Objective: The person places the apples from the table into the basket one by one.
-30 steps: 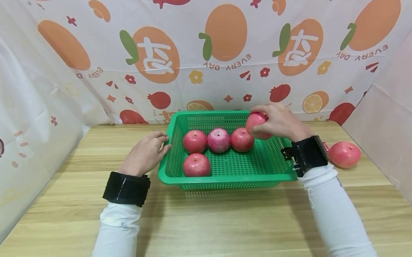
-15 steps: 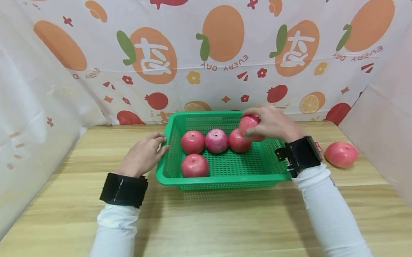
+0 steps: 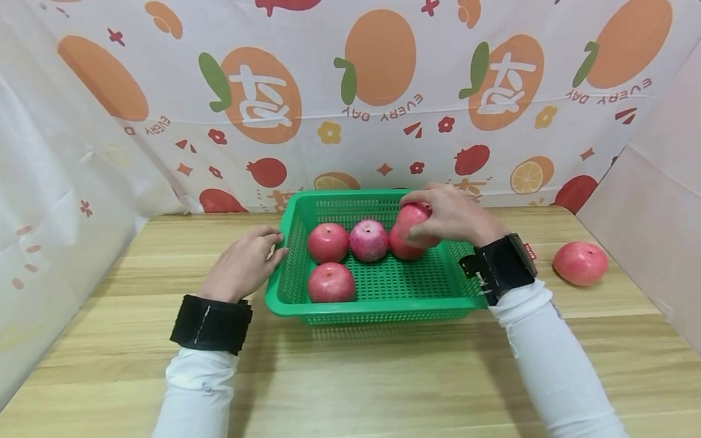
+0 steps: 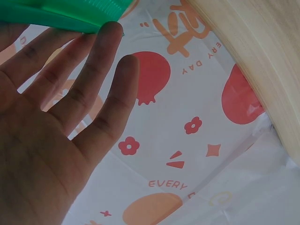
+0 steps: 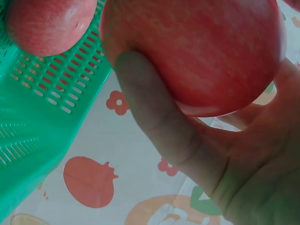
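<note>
A green plastic basket [image 3: 381, 310] with slotted sides stands on the wooden table. My right hand [image 3: 458, 215] holds a red apple [image 3: 413, 216] over its back right part, thumb and fingers around the fruit. In the right wrist view the thumb [image 5: 159, 112] presses against that apple's side. The held apple overlaps another apple [image 3: 405, 250] in the basket. Beside that one sit a paler, purple-streaked fruit [image 3: 368, 241] and an apple [image 3: 327, 243], with one more apple [image 3: 331, 283] in front. My left hand [image 3: 240, 264] has its extended fingertips at the basket's left rim.
Another apple [image 3: 580, 263] lies on the table to the right of the basket, past the right wrist. A fruit-printed cloth [image 3: 311, 69] hangs behind the table and along the left side. Black straps [image 3: 211, 323] circle both wrists.
The right hand has carried its apple left and slightly down within the basket, toward the apple at the row's right end. The left hand stays at the rim. The view has shifted slightly.
</note>
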Demonstrator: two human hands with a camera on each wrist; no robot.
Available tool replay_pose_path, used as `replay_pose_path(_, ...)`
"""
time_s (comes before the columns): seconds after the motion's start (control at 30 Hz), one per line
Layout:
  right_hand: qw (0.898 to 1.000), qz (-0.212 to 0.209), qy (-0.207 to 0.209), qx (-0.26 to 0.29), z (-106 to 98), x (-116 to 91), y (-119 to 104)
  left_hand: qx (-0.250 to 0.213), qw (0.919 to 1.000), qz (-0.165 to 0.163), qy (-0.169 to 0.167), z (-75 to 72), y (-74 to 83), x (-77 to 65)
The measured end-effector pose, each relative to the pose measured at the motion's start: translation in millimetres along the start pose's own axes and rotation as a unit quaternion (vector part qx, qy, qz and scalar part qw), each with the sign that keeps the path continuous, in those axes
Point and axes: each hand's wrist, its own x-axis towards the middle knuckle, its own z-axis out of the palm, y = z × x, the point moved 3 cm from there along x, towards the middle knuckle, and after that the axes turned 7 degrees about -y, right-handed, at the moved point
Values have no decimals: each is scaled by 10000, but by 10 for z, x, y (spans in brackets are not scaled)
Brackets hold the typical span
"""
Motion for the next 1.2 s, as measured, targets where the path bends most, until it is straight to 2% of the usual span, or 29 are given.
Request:
replay_pose_path(0.73,9982,-398,-427,-119,175,109,-93,-7,10000,49,20,-1,-2,-8)
replay_pose_path(1.2,9964,-335,-781,10,231,144,-167,-13,10000,48,5,1,6,-4)
